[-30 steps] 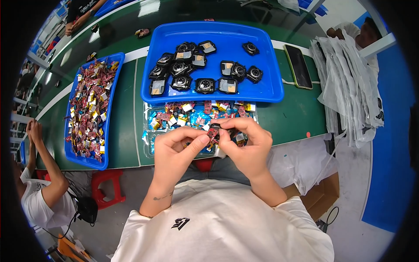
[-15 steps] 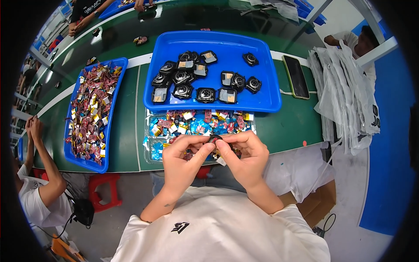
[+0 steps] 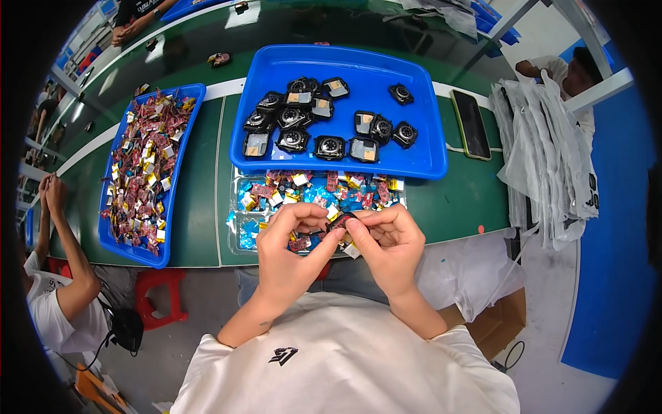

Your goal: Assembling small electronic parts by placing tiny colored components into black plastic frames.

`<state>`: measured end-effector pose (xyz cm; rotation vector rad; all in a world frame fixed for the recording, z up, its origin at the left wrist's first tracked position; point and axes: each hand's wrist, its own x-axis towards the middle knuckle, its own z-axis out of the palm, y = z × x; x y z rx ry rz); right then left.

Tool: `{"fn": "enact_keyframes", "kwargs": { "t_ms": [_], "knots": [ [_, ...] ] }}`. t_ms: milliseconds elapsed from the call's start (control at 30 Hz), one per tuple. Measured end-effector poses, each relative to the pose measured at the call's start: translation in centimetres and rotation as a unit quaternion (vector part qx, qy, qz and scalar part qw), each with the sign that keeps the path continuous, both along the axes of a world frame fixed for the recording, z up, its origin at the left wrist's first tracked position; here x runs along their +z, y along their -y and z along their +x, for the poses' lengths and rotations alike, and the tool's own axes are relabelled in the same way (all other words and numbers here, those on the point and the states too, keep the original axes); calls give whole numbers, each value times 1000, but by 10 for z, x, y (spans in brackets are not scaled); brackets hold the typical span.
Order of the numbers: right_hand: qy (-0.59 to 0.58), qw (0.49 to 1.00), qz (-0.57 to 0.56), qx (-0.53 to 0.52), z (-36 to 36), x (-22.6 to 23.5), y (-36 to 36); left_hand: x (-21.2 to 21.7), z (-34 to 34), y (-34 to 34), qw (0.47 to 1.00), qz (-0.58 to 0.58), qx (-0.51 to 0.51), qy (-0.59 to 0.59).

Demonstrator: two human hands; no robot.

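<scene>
Pinching the small black part (image 3: 343, 222) between both hands, left hand (image 3: 293, 241) and right hand (image 3: 387, 243) pressed close over the surface's near edge, you likely hold something light, rigid and delicate, so grip its rim.

Large tray (image 3: 420, 148): behind the clear tray (image 3: 238, 228)
Long tray (image 3: 183, 172): left of both
Phone (image 3: 472, 124): right of large tray

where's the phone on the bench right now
In the head view the dark phone lies flat on the green bench, to the person's right, just past the right edge of the big blue tray and left of the stack of white bags.
</scene>
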<state>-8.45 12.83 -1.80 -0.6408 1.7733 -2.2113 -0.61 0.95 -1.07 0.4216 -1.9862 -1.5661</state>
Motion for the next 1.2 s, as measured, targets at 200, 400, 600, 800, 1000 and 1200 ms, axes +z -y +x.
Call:
{"fn": "enact_keyframes", "kwargs": {
  "t_ms": [200,400,600,800,1000,1200],
  "knots": [
    [-224,969,107,9,-6,7,-3,-1,0,6,991,133,-27,8],
    [-303,933,120,152,-30,19,-24,-3,6,12,980,175,-88,39],
    [-428,874,216,85,-92,56,-28,-15,6,17,997,60,18,-44],
    [-355,879,302,-98,-243,61,12,-10,11,21,991,-116,22,-66],
    [-252,825,487,-136,-370,-6,40,-10,14,15,986,-145,34,-73],
    [-252,812,510,-134,-386,-16,35,-9,17,16,989,-132,42,-49]
  ]
}}
